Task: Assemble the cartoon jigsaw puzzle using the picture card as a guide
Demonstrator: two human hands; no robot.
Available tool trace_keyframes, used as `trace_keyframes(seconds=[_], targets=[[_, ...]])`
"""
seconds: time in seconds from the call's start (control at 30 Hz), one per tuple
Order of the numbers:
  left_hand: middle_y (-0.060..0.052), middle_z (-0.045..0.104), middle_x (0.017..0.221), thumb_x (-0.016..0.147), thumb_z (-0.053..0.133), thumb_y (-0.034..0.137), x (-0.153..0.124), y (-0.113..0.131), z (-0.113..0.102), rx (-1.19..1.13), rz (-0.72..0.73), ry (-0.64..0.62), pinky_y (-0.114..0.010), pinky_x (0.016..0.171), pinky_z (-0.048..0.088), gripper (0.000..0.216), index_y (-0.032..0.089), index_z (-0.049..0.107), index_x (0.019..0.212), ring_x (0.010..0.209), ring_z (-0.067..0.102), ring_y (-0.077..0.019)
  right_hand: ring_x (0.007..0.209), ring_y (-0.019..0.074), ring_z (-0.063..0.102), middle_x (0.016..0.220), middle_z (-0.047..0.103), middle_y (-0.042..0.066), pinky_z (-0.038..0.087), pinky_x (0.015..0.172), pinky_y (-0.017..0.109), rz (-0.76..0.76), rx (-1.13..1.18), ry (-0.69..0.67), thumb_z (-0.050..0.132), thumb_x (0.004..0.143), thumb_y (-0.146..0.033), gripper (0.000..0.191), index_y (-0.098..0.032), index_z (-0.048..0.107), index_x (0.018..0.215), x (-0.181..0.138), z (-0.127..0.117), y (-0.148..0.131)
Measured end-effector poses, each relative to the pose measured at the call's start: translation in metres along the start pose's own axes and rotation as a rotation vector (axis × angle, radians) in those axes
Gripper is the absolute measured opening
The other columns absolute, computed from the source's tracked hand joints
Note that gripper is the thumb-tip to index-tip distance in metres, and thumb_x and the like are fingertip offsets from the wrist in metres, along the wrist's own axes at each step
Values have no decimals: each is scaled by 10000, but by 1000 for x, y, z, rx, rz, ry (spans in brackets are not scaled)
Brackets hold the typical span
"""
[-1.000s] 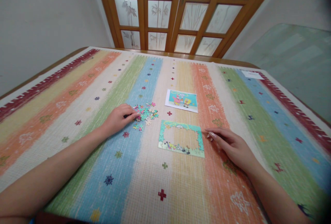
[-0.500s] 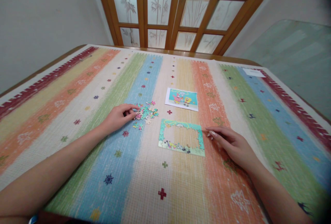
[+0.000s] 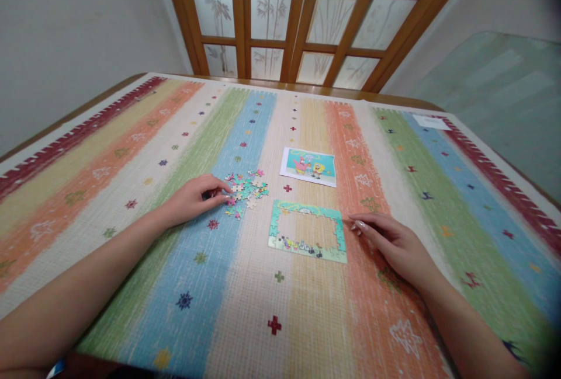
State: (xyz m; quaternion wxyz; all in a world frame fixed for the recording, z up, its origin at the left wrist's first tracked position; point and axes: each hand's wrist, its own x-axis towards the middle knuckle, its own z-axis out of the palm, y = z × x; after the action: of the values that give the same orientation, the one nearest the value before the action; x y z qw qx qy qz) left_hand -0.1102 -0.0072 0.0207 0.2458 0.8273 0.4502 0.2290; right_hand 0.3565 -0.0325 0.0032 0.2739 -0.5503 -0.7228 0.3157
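My left hand point(image 3: 197, 197) rests at the left edge of a heap of loose jigsaw pieces point(image 3: 249, 190). Its fingers curl in towards the thumb, with the tips among the pieces; whatever is between them is too small to make out. Right of the heap lies a puzzle border point(image 3: 308, 255), joined into a rectangle with the tablecloth showing through its middle. My right hand point(image 3: 392, 244) lies just beside the border's right edge, index finger stretched out, nothing held. Beyond the border is a printed picture card point(image 3: 309, 167) with cartoon figures on a teal ground.
A striped tablecloth point(image 3: 249, 309) with small printed figures covers the table. A white paper point(image 3: 430, 122) lies near the far right corner. Wooden doors with glass panes point(image 3: 272, 17) stand behind the table, and a pale greenish panel point(image 3: 495, 93) is at the right.
My left hand has drawn slightly left, and its fingertips have pulled back towards the heap's edge. My right hand has stayed in place beside the border.
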Motion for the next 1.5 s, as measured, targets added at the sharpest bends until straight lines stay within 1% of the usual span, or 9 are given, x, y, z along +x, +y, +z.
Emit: trace_keyframes(seconds=[0.13, 0.33, 0.57, 0.97, 1.17, 1.23, 1.3, 1.4, 1.5], targets=[[-44, 662, 1010, 969, 635, 431, -7, 4, -7, 75, 145, -162, -332, 902, 448, 231, 231, 684, 1074, 978, 603, -198, 966, 275, 695, 1064, 758, 109, 525, 920, 435, 1, 7, -4, 576, 931, -538, 384, -232, 765, 1065, 0, 0, 1], [-59, 623, 1105, 947, 654, 484, -9, 4, -4, 131, 112, -212, -346, 927, 447, 346, 236, 626, 1187, 1047, 583, -221, 944, 261, 699, 1053, 754, 102, 535, 893, 415, 1, 27, -9, 584, 934, -511, 356, -239, 759, 1084, -1, 0, 2], [-55, 618, 1035, 971, 595, 499, -7, -4, -4, 107, -1, -124, -332, 831, 457, 326, 205, 605, 1111, 919, 581, -201, 949, 262, 692, 1041, 753, 105, 532, 895, 415, -3, 32, 1, 585, 935, -508, 347, -239, 762, 1065, -1, 0, -1], [-41, 603, 957, 993, 544, 487, 1, 2, 12, 194, -39, -42, -326, 810, 434, 295, 200, 611, 999, 873, 572, -196, 926, 270, 699, 1025, 760, 117, 531, 894, 440, -14, 40, 12, 597, 922, -524, 365, -227, 765, 1052, 0, 1, -2], [-25, 588, 889, 971, 578, 483, 3, 4, 8, 116, -50, -36, -299, 748, 426, 297, 195, 615, 914, 800, 554, -172, 914, 254, 702, 1017, 762, 100, 531, 893, 430, 5, 78, 34, 613, 921, -510, 358, -226, 761, 1080, 0, 3, 1], [-15, 577, 848, 963, 594, 485, 4, 14, 7, 69, -50, -3, -285, 714, 416, 305, 195, 622, 876, 758, 536, -160, 923, 248, 699, 1047, 755, 97, 533, 876, 416, 10, 99, 105, 612, 927, -497, 347, -230, 746, 1104, -2, 2, -6], [-10, 577, 827, 957, 608, 467, 6, 30, 9, 13, -49, 46, -279, 694, 406, 295, 194, 632, 846, 734, 523, -151, 976, 245, 684, 1095, 740, 95, 524, 863, 394, -46, 73, 172, 615, 936, -461, 307, -238, 732, 1112, -3, 2, -24], [-9, 608, 804, 941, 626, 426, 12, 63, 23, -99, -67, 78, -284, 694, 406, 264, 196, 665, 815, 729, 526, -150, 946, 216, 668, 1027, 736, 73, 499, 842, 368, -205, -7, 15, 579, 975, -378, 235, -244, 724, 1102, -3, 5, -66], [-9, 635, 786, 930, 639, 416, 19, 91, 46, -225, -122, 64, -292, 691, 405, 240, 211, 721, 835, 728, 537, -154, 880, 202, 642, 904, 723, 58, 466, 819, 360, -335, -78, -133, 542, 1001, -367, 239, -222, 733, 996, 3, 16, -106]])
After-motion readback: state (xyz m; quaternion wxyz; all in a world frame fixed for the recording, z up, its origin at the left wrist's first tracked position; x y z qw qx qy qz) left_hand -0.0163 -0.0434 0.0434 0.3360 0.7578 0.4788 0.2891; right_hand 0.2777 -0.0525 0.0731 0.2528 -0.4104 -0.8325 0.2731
